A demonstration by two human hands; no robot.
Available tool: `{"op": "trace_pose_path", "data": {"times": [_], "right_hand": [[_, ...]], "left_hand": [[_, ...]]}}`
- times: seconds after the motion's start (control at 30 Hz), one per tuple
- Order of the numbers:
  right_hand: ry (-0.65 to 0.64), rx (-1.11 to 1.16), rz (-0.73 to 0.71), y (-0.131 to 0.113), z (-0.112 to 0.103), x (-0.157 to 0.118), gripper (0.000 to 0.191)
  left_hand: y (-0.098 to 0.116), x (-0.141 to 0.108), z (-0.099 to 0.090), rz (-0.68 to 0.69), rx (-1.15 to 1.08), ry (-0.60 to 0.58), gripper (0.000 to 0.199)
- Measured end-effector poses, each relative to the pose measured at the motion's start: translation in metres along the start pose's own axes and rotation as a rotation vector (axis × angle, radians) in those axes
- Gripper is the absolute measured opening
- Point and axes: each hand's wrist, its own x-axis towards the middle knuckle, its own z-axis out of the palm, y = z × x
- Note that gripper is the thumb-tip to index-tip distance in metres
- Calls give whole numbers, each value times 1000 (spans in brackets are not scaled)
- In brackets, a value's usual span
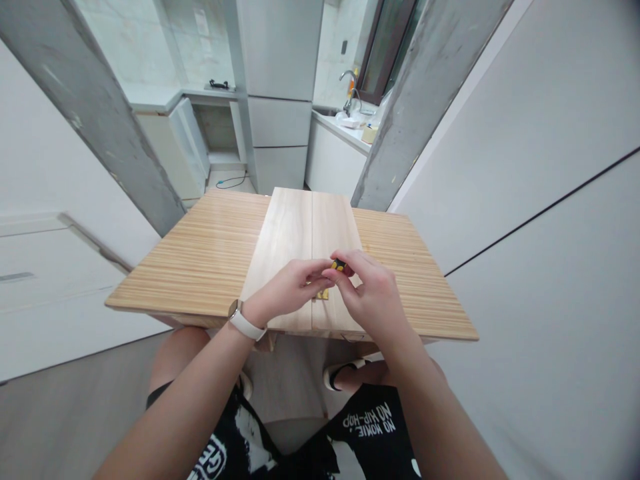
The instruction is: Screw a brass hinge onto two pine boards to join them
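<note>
My right hand (370, 283) is closed around the black-and-yellow handle of what looks like a screwdriver (339, 265), seen nearly end-on with its shaft hidden. My left hand (297, 283), with a white-strapped watch (243, 319) on the wrist, meets it fingertip to fingertip. The left fingers are pressed together just below the handle; what they pinch, if anything, is hidden. Under the hands a brass-coloured hinge (323, 294) lies at the seam of two pale wooden boards (293, 227), which lie side by side. My left fingers partly cover the hinge.
The boards lie across a striped wooden table (200, 260), their near end at its front edge. My knees are below that edge. Beyond the table stand a grey fridge (280, 120), an open cabinet (217, 127) and a sink tap (349, 87). White panels flank both sides.
</note>
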Motion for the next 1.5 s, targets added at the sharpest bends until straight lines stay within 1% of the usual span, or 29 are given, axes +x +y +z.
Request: {"op": "trace_pose_path", "data": {"times": [0.13, 0.3, 0.53, 0.67, 0.77, 0.83, 0.9, 1.0, 1.07, 1.2, 1.27, 1.33, 1.43, 1.5], "right_hand": [[-23, 6, -16, 0, 0, 1, 13], [-34, 18, -42, 2, 0, 1, 13], [-90, 49, -51, 3, -3, 4, 12], [-132, 60, -68, 4, -7, 7, 17], [-188, 68, -78, 1, -9, 8, 21], [-201, 66, -72, -3, -8, 6, 25], [-131, 59, -21, -7, -6, 2, 26], [61, 39, 118, -14, 4, -6, 26], [160, -2, 181, -18, 12, -11, 23], [275, -119, 194, -25, 25, -17, 15], [280, -151, 174, -26, 28, -18, 12], [259, -157, 157, -27, 27, -17, 9], [194, -126, 142, -25, 21, -13, 8], [151, -104, 132, -22, 16, -10, 9]], "left_hand": [[-5, -1, 3, 0, 61, 41, 20], [-10, -4, 7, 39, 174, 113, 17], [-11, -6, 11, 39, 238, 175, 13], [-14, -7, 16, 32, 217, 227, 14], [-16, -8, 19, 23, 150, 268, 15], [-16, -8, 21, 14, 105, 281, 17], [-15, -8, 22, -2, 77, 290, 16], [-13, -9, 22, -26, 85, 311, 16], [-11, -9, 22, -36, 110, 312, 14], [-8, -9, 23, -46, 78, 265, 6], [-7, -9, 24, -45, 46, 258, 5], [-7, -8, 25, -45, 51, 275, 8], [-6, -7, 24, -74, 54, 301, 19], [-4, -5, 22, -97, 28, 279, 19]]}}
